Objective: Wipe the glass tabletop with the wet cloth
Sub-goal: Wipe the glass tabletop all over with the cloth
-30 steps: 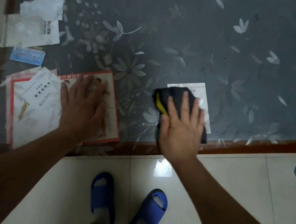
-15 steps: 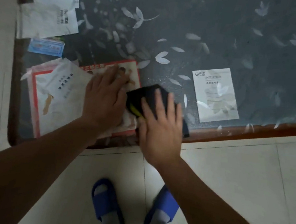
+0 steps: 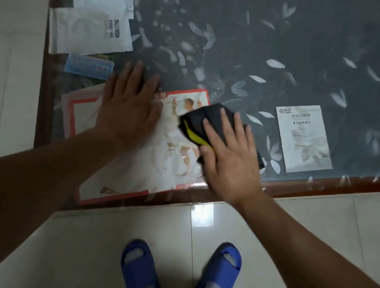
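The glass tabletop (image 3: 276, 36) covers a dark grey cloth printed with white leaves, with papers lying under the glass. A dark cloth with a yellow edge (image 3: 200, 121) lies on the glass near the front edge, over a red-bordered sheet (image 3: 173, 163). My right hand (image 3: 229, 154) presses flat on the cloth, fingers spread over it. My left hand (image 3: 127, 110) lies flat and open on the glass to the left of the cloth, not touching it. Wet streaks show on the glass around the cloth.
Under the glass lie white papers (image 3: 91, 29) at the back left, a blue slip (image 3: 89, 67) and a white leaflet (image 3: 303, 138) to the right. The table's brown wooden edge (image 3: 319, 184) runs along the front. Pale floor tiles (image 3: 292, 223) and my blue slippers (image 3: 139, 269) are below.
My right hand slid the cloth leftward along the front edge, off the white leaflet and onto the red-bordered sheet. My left hand shifted further back and left on the glass.
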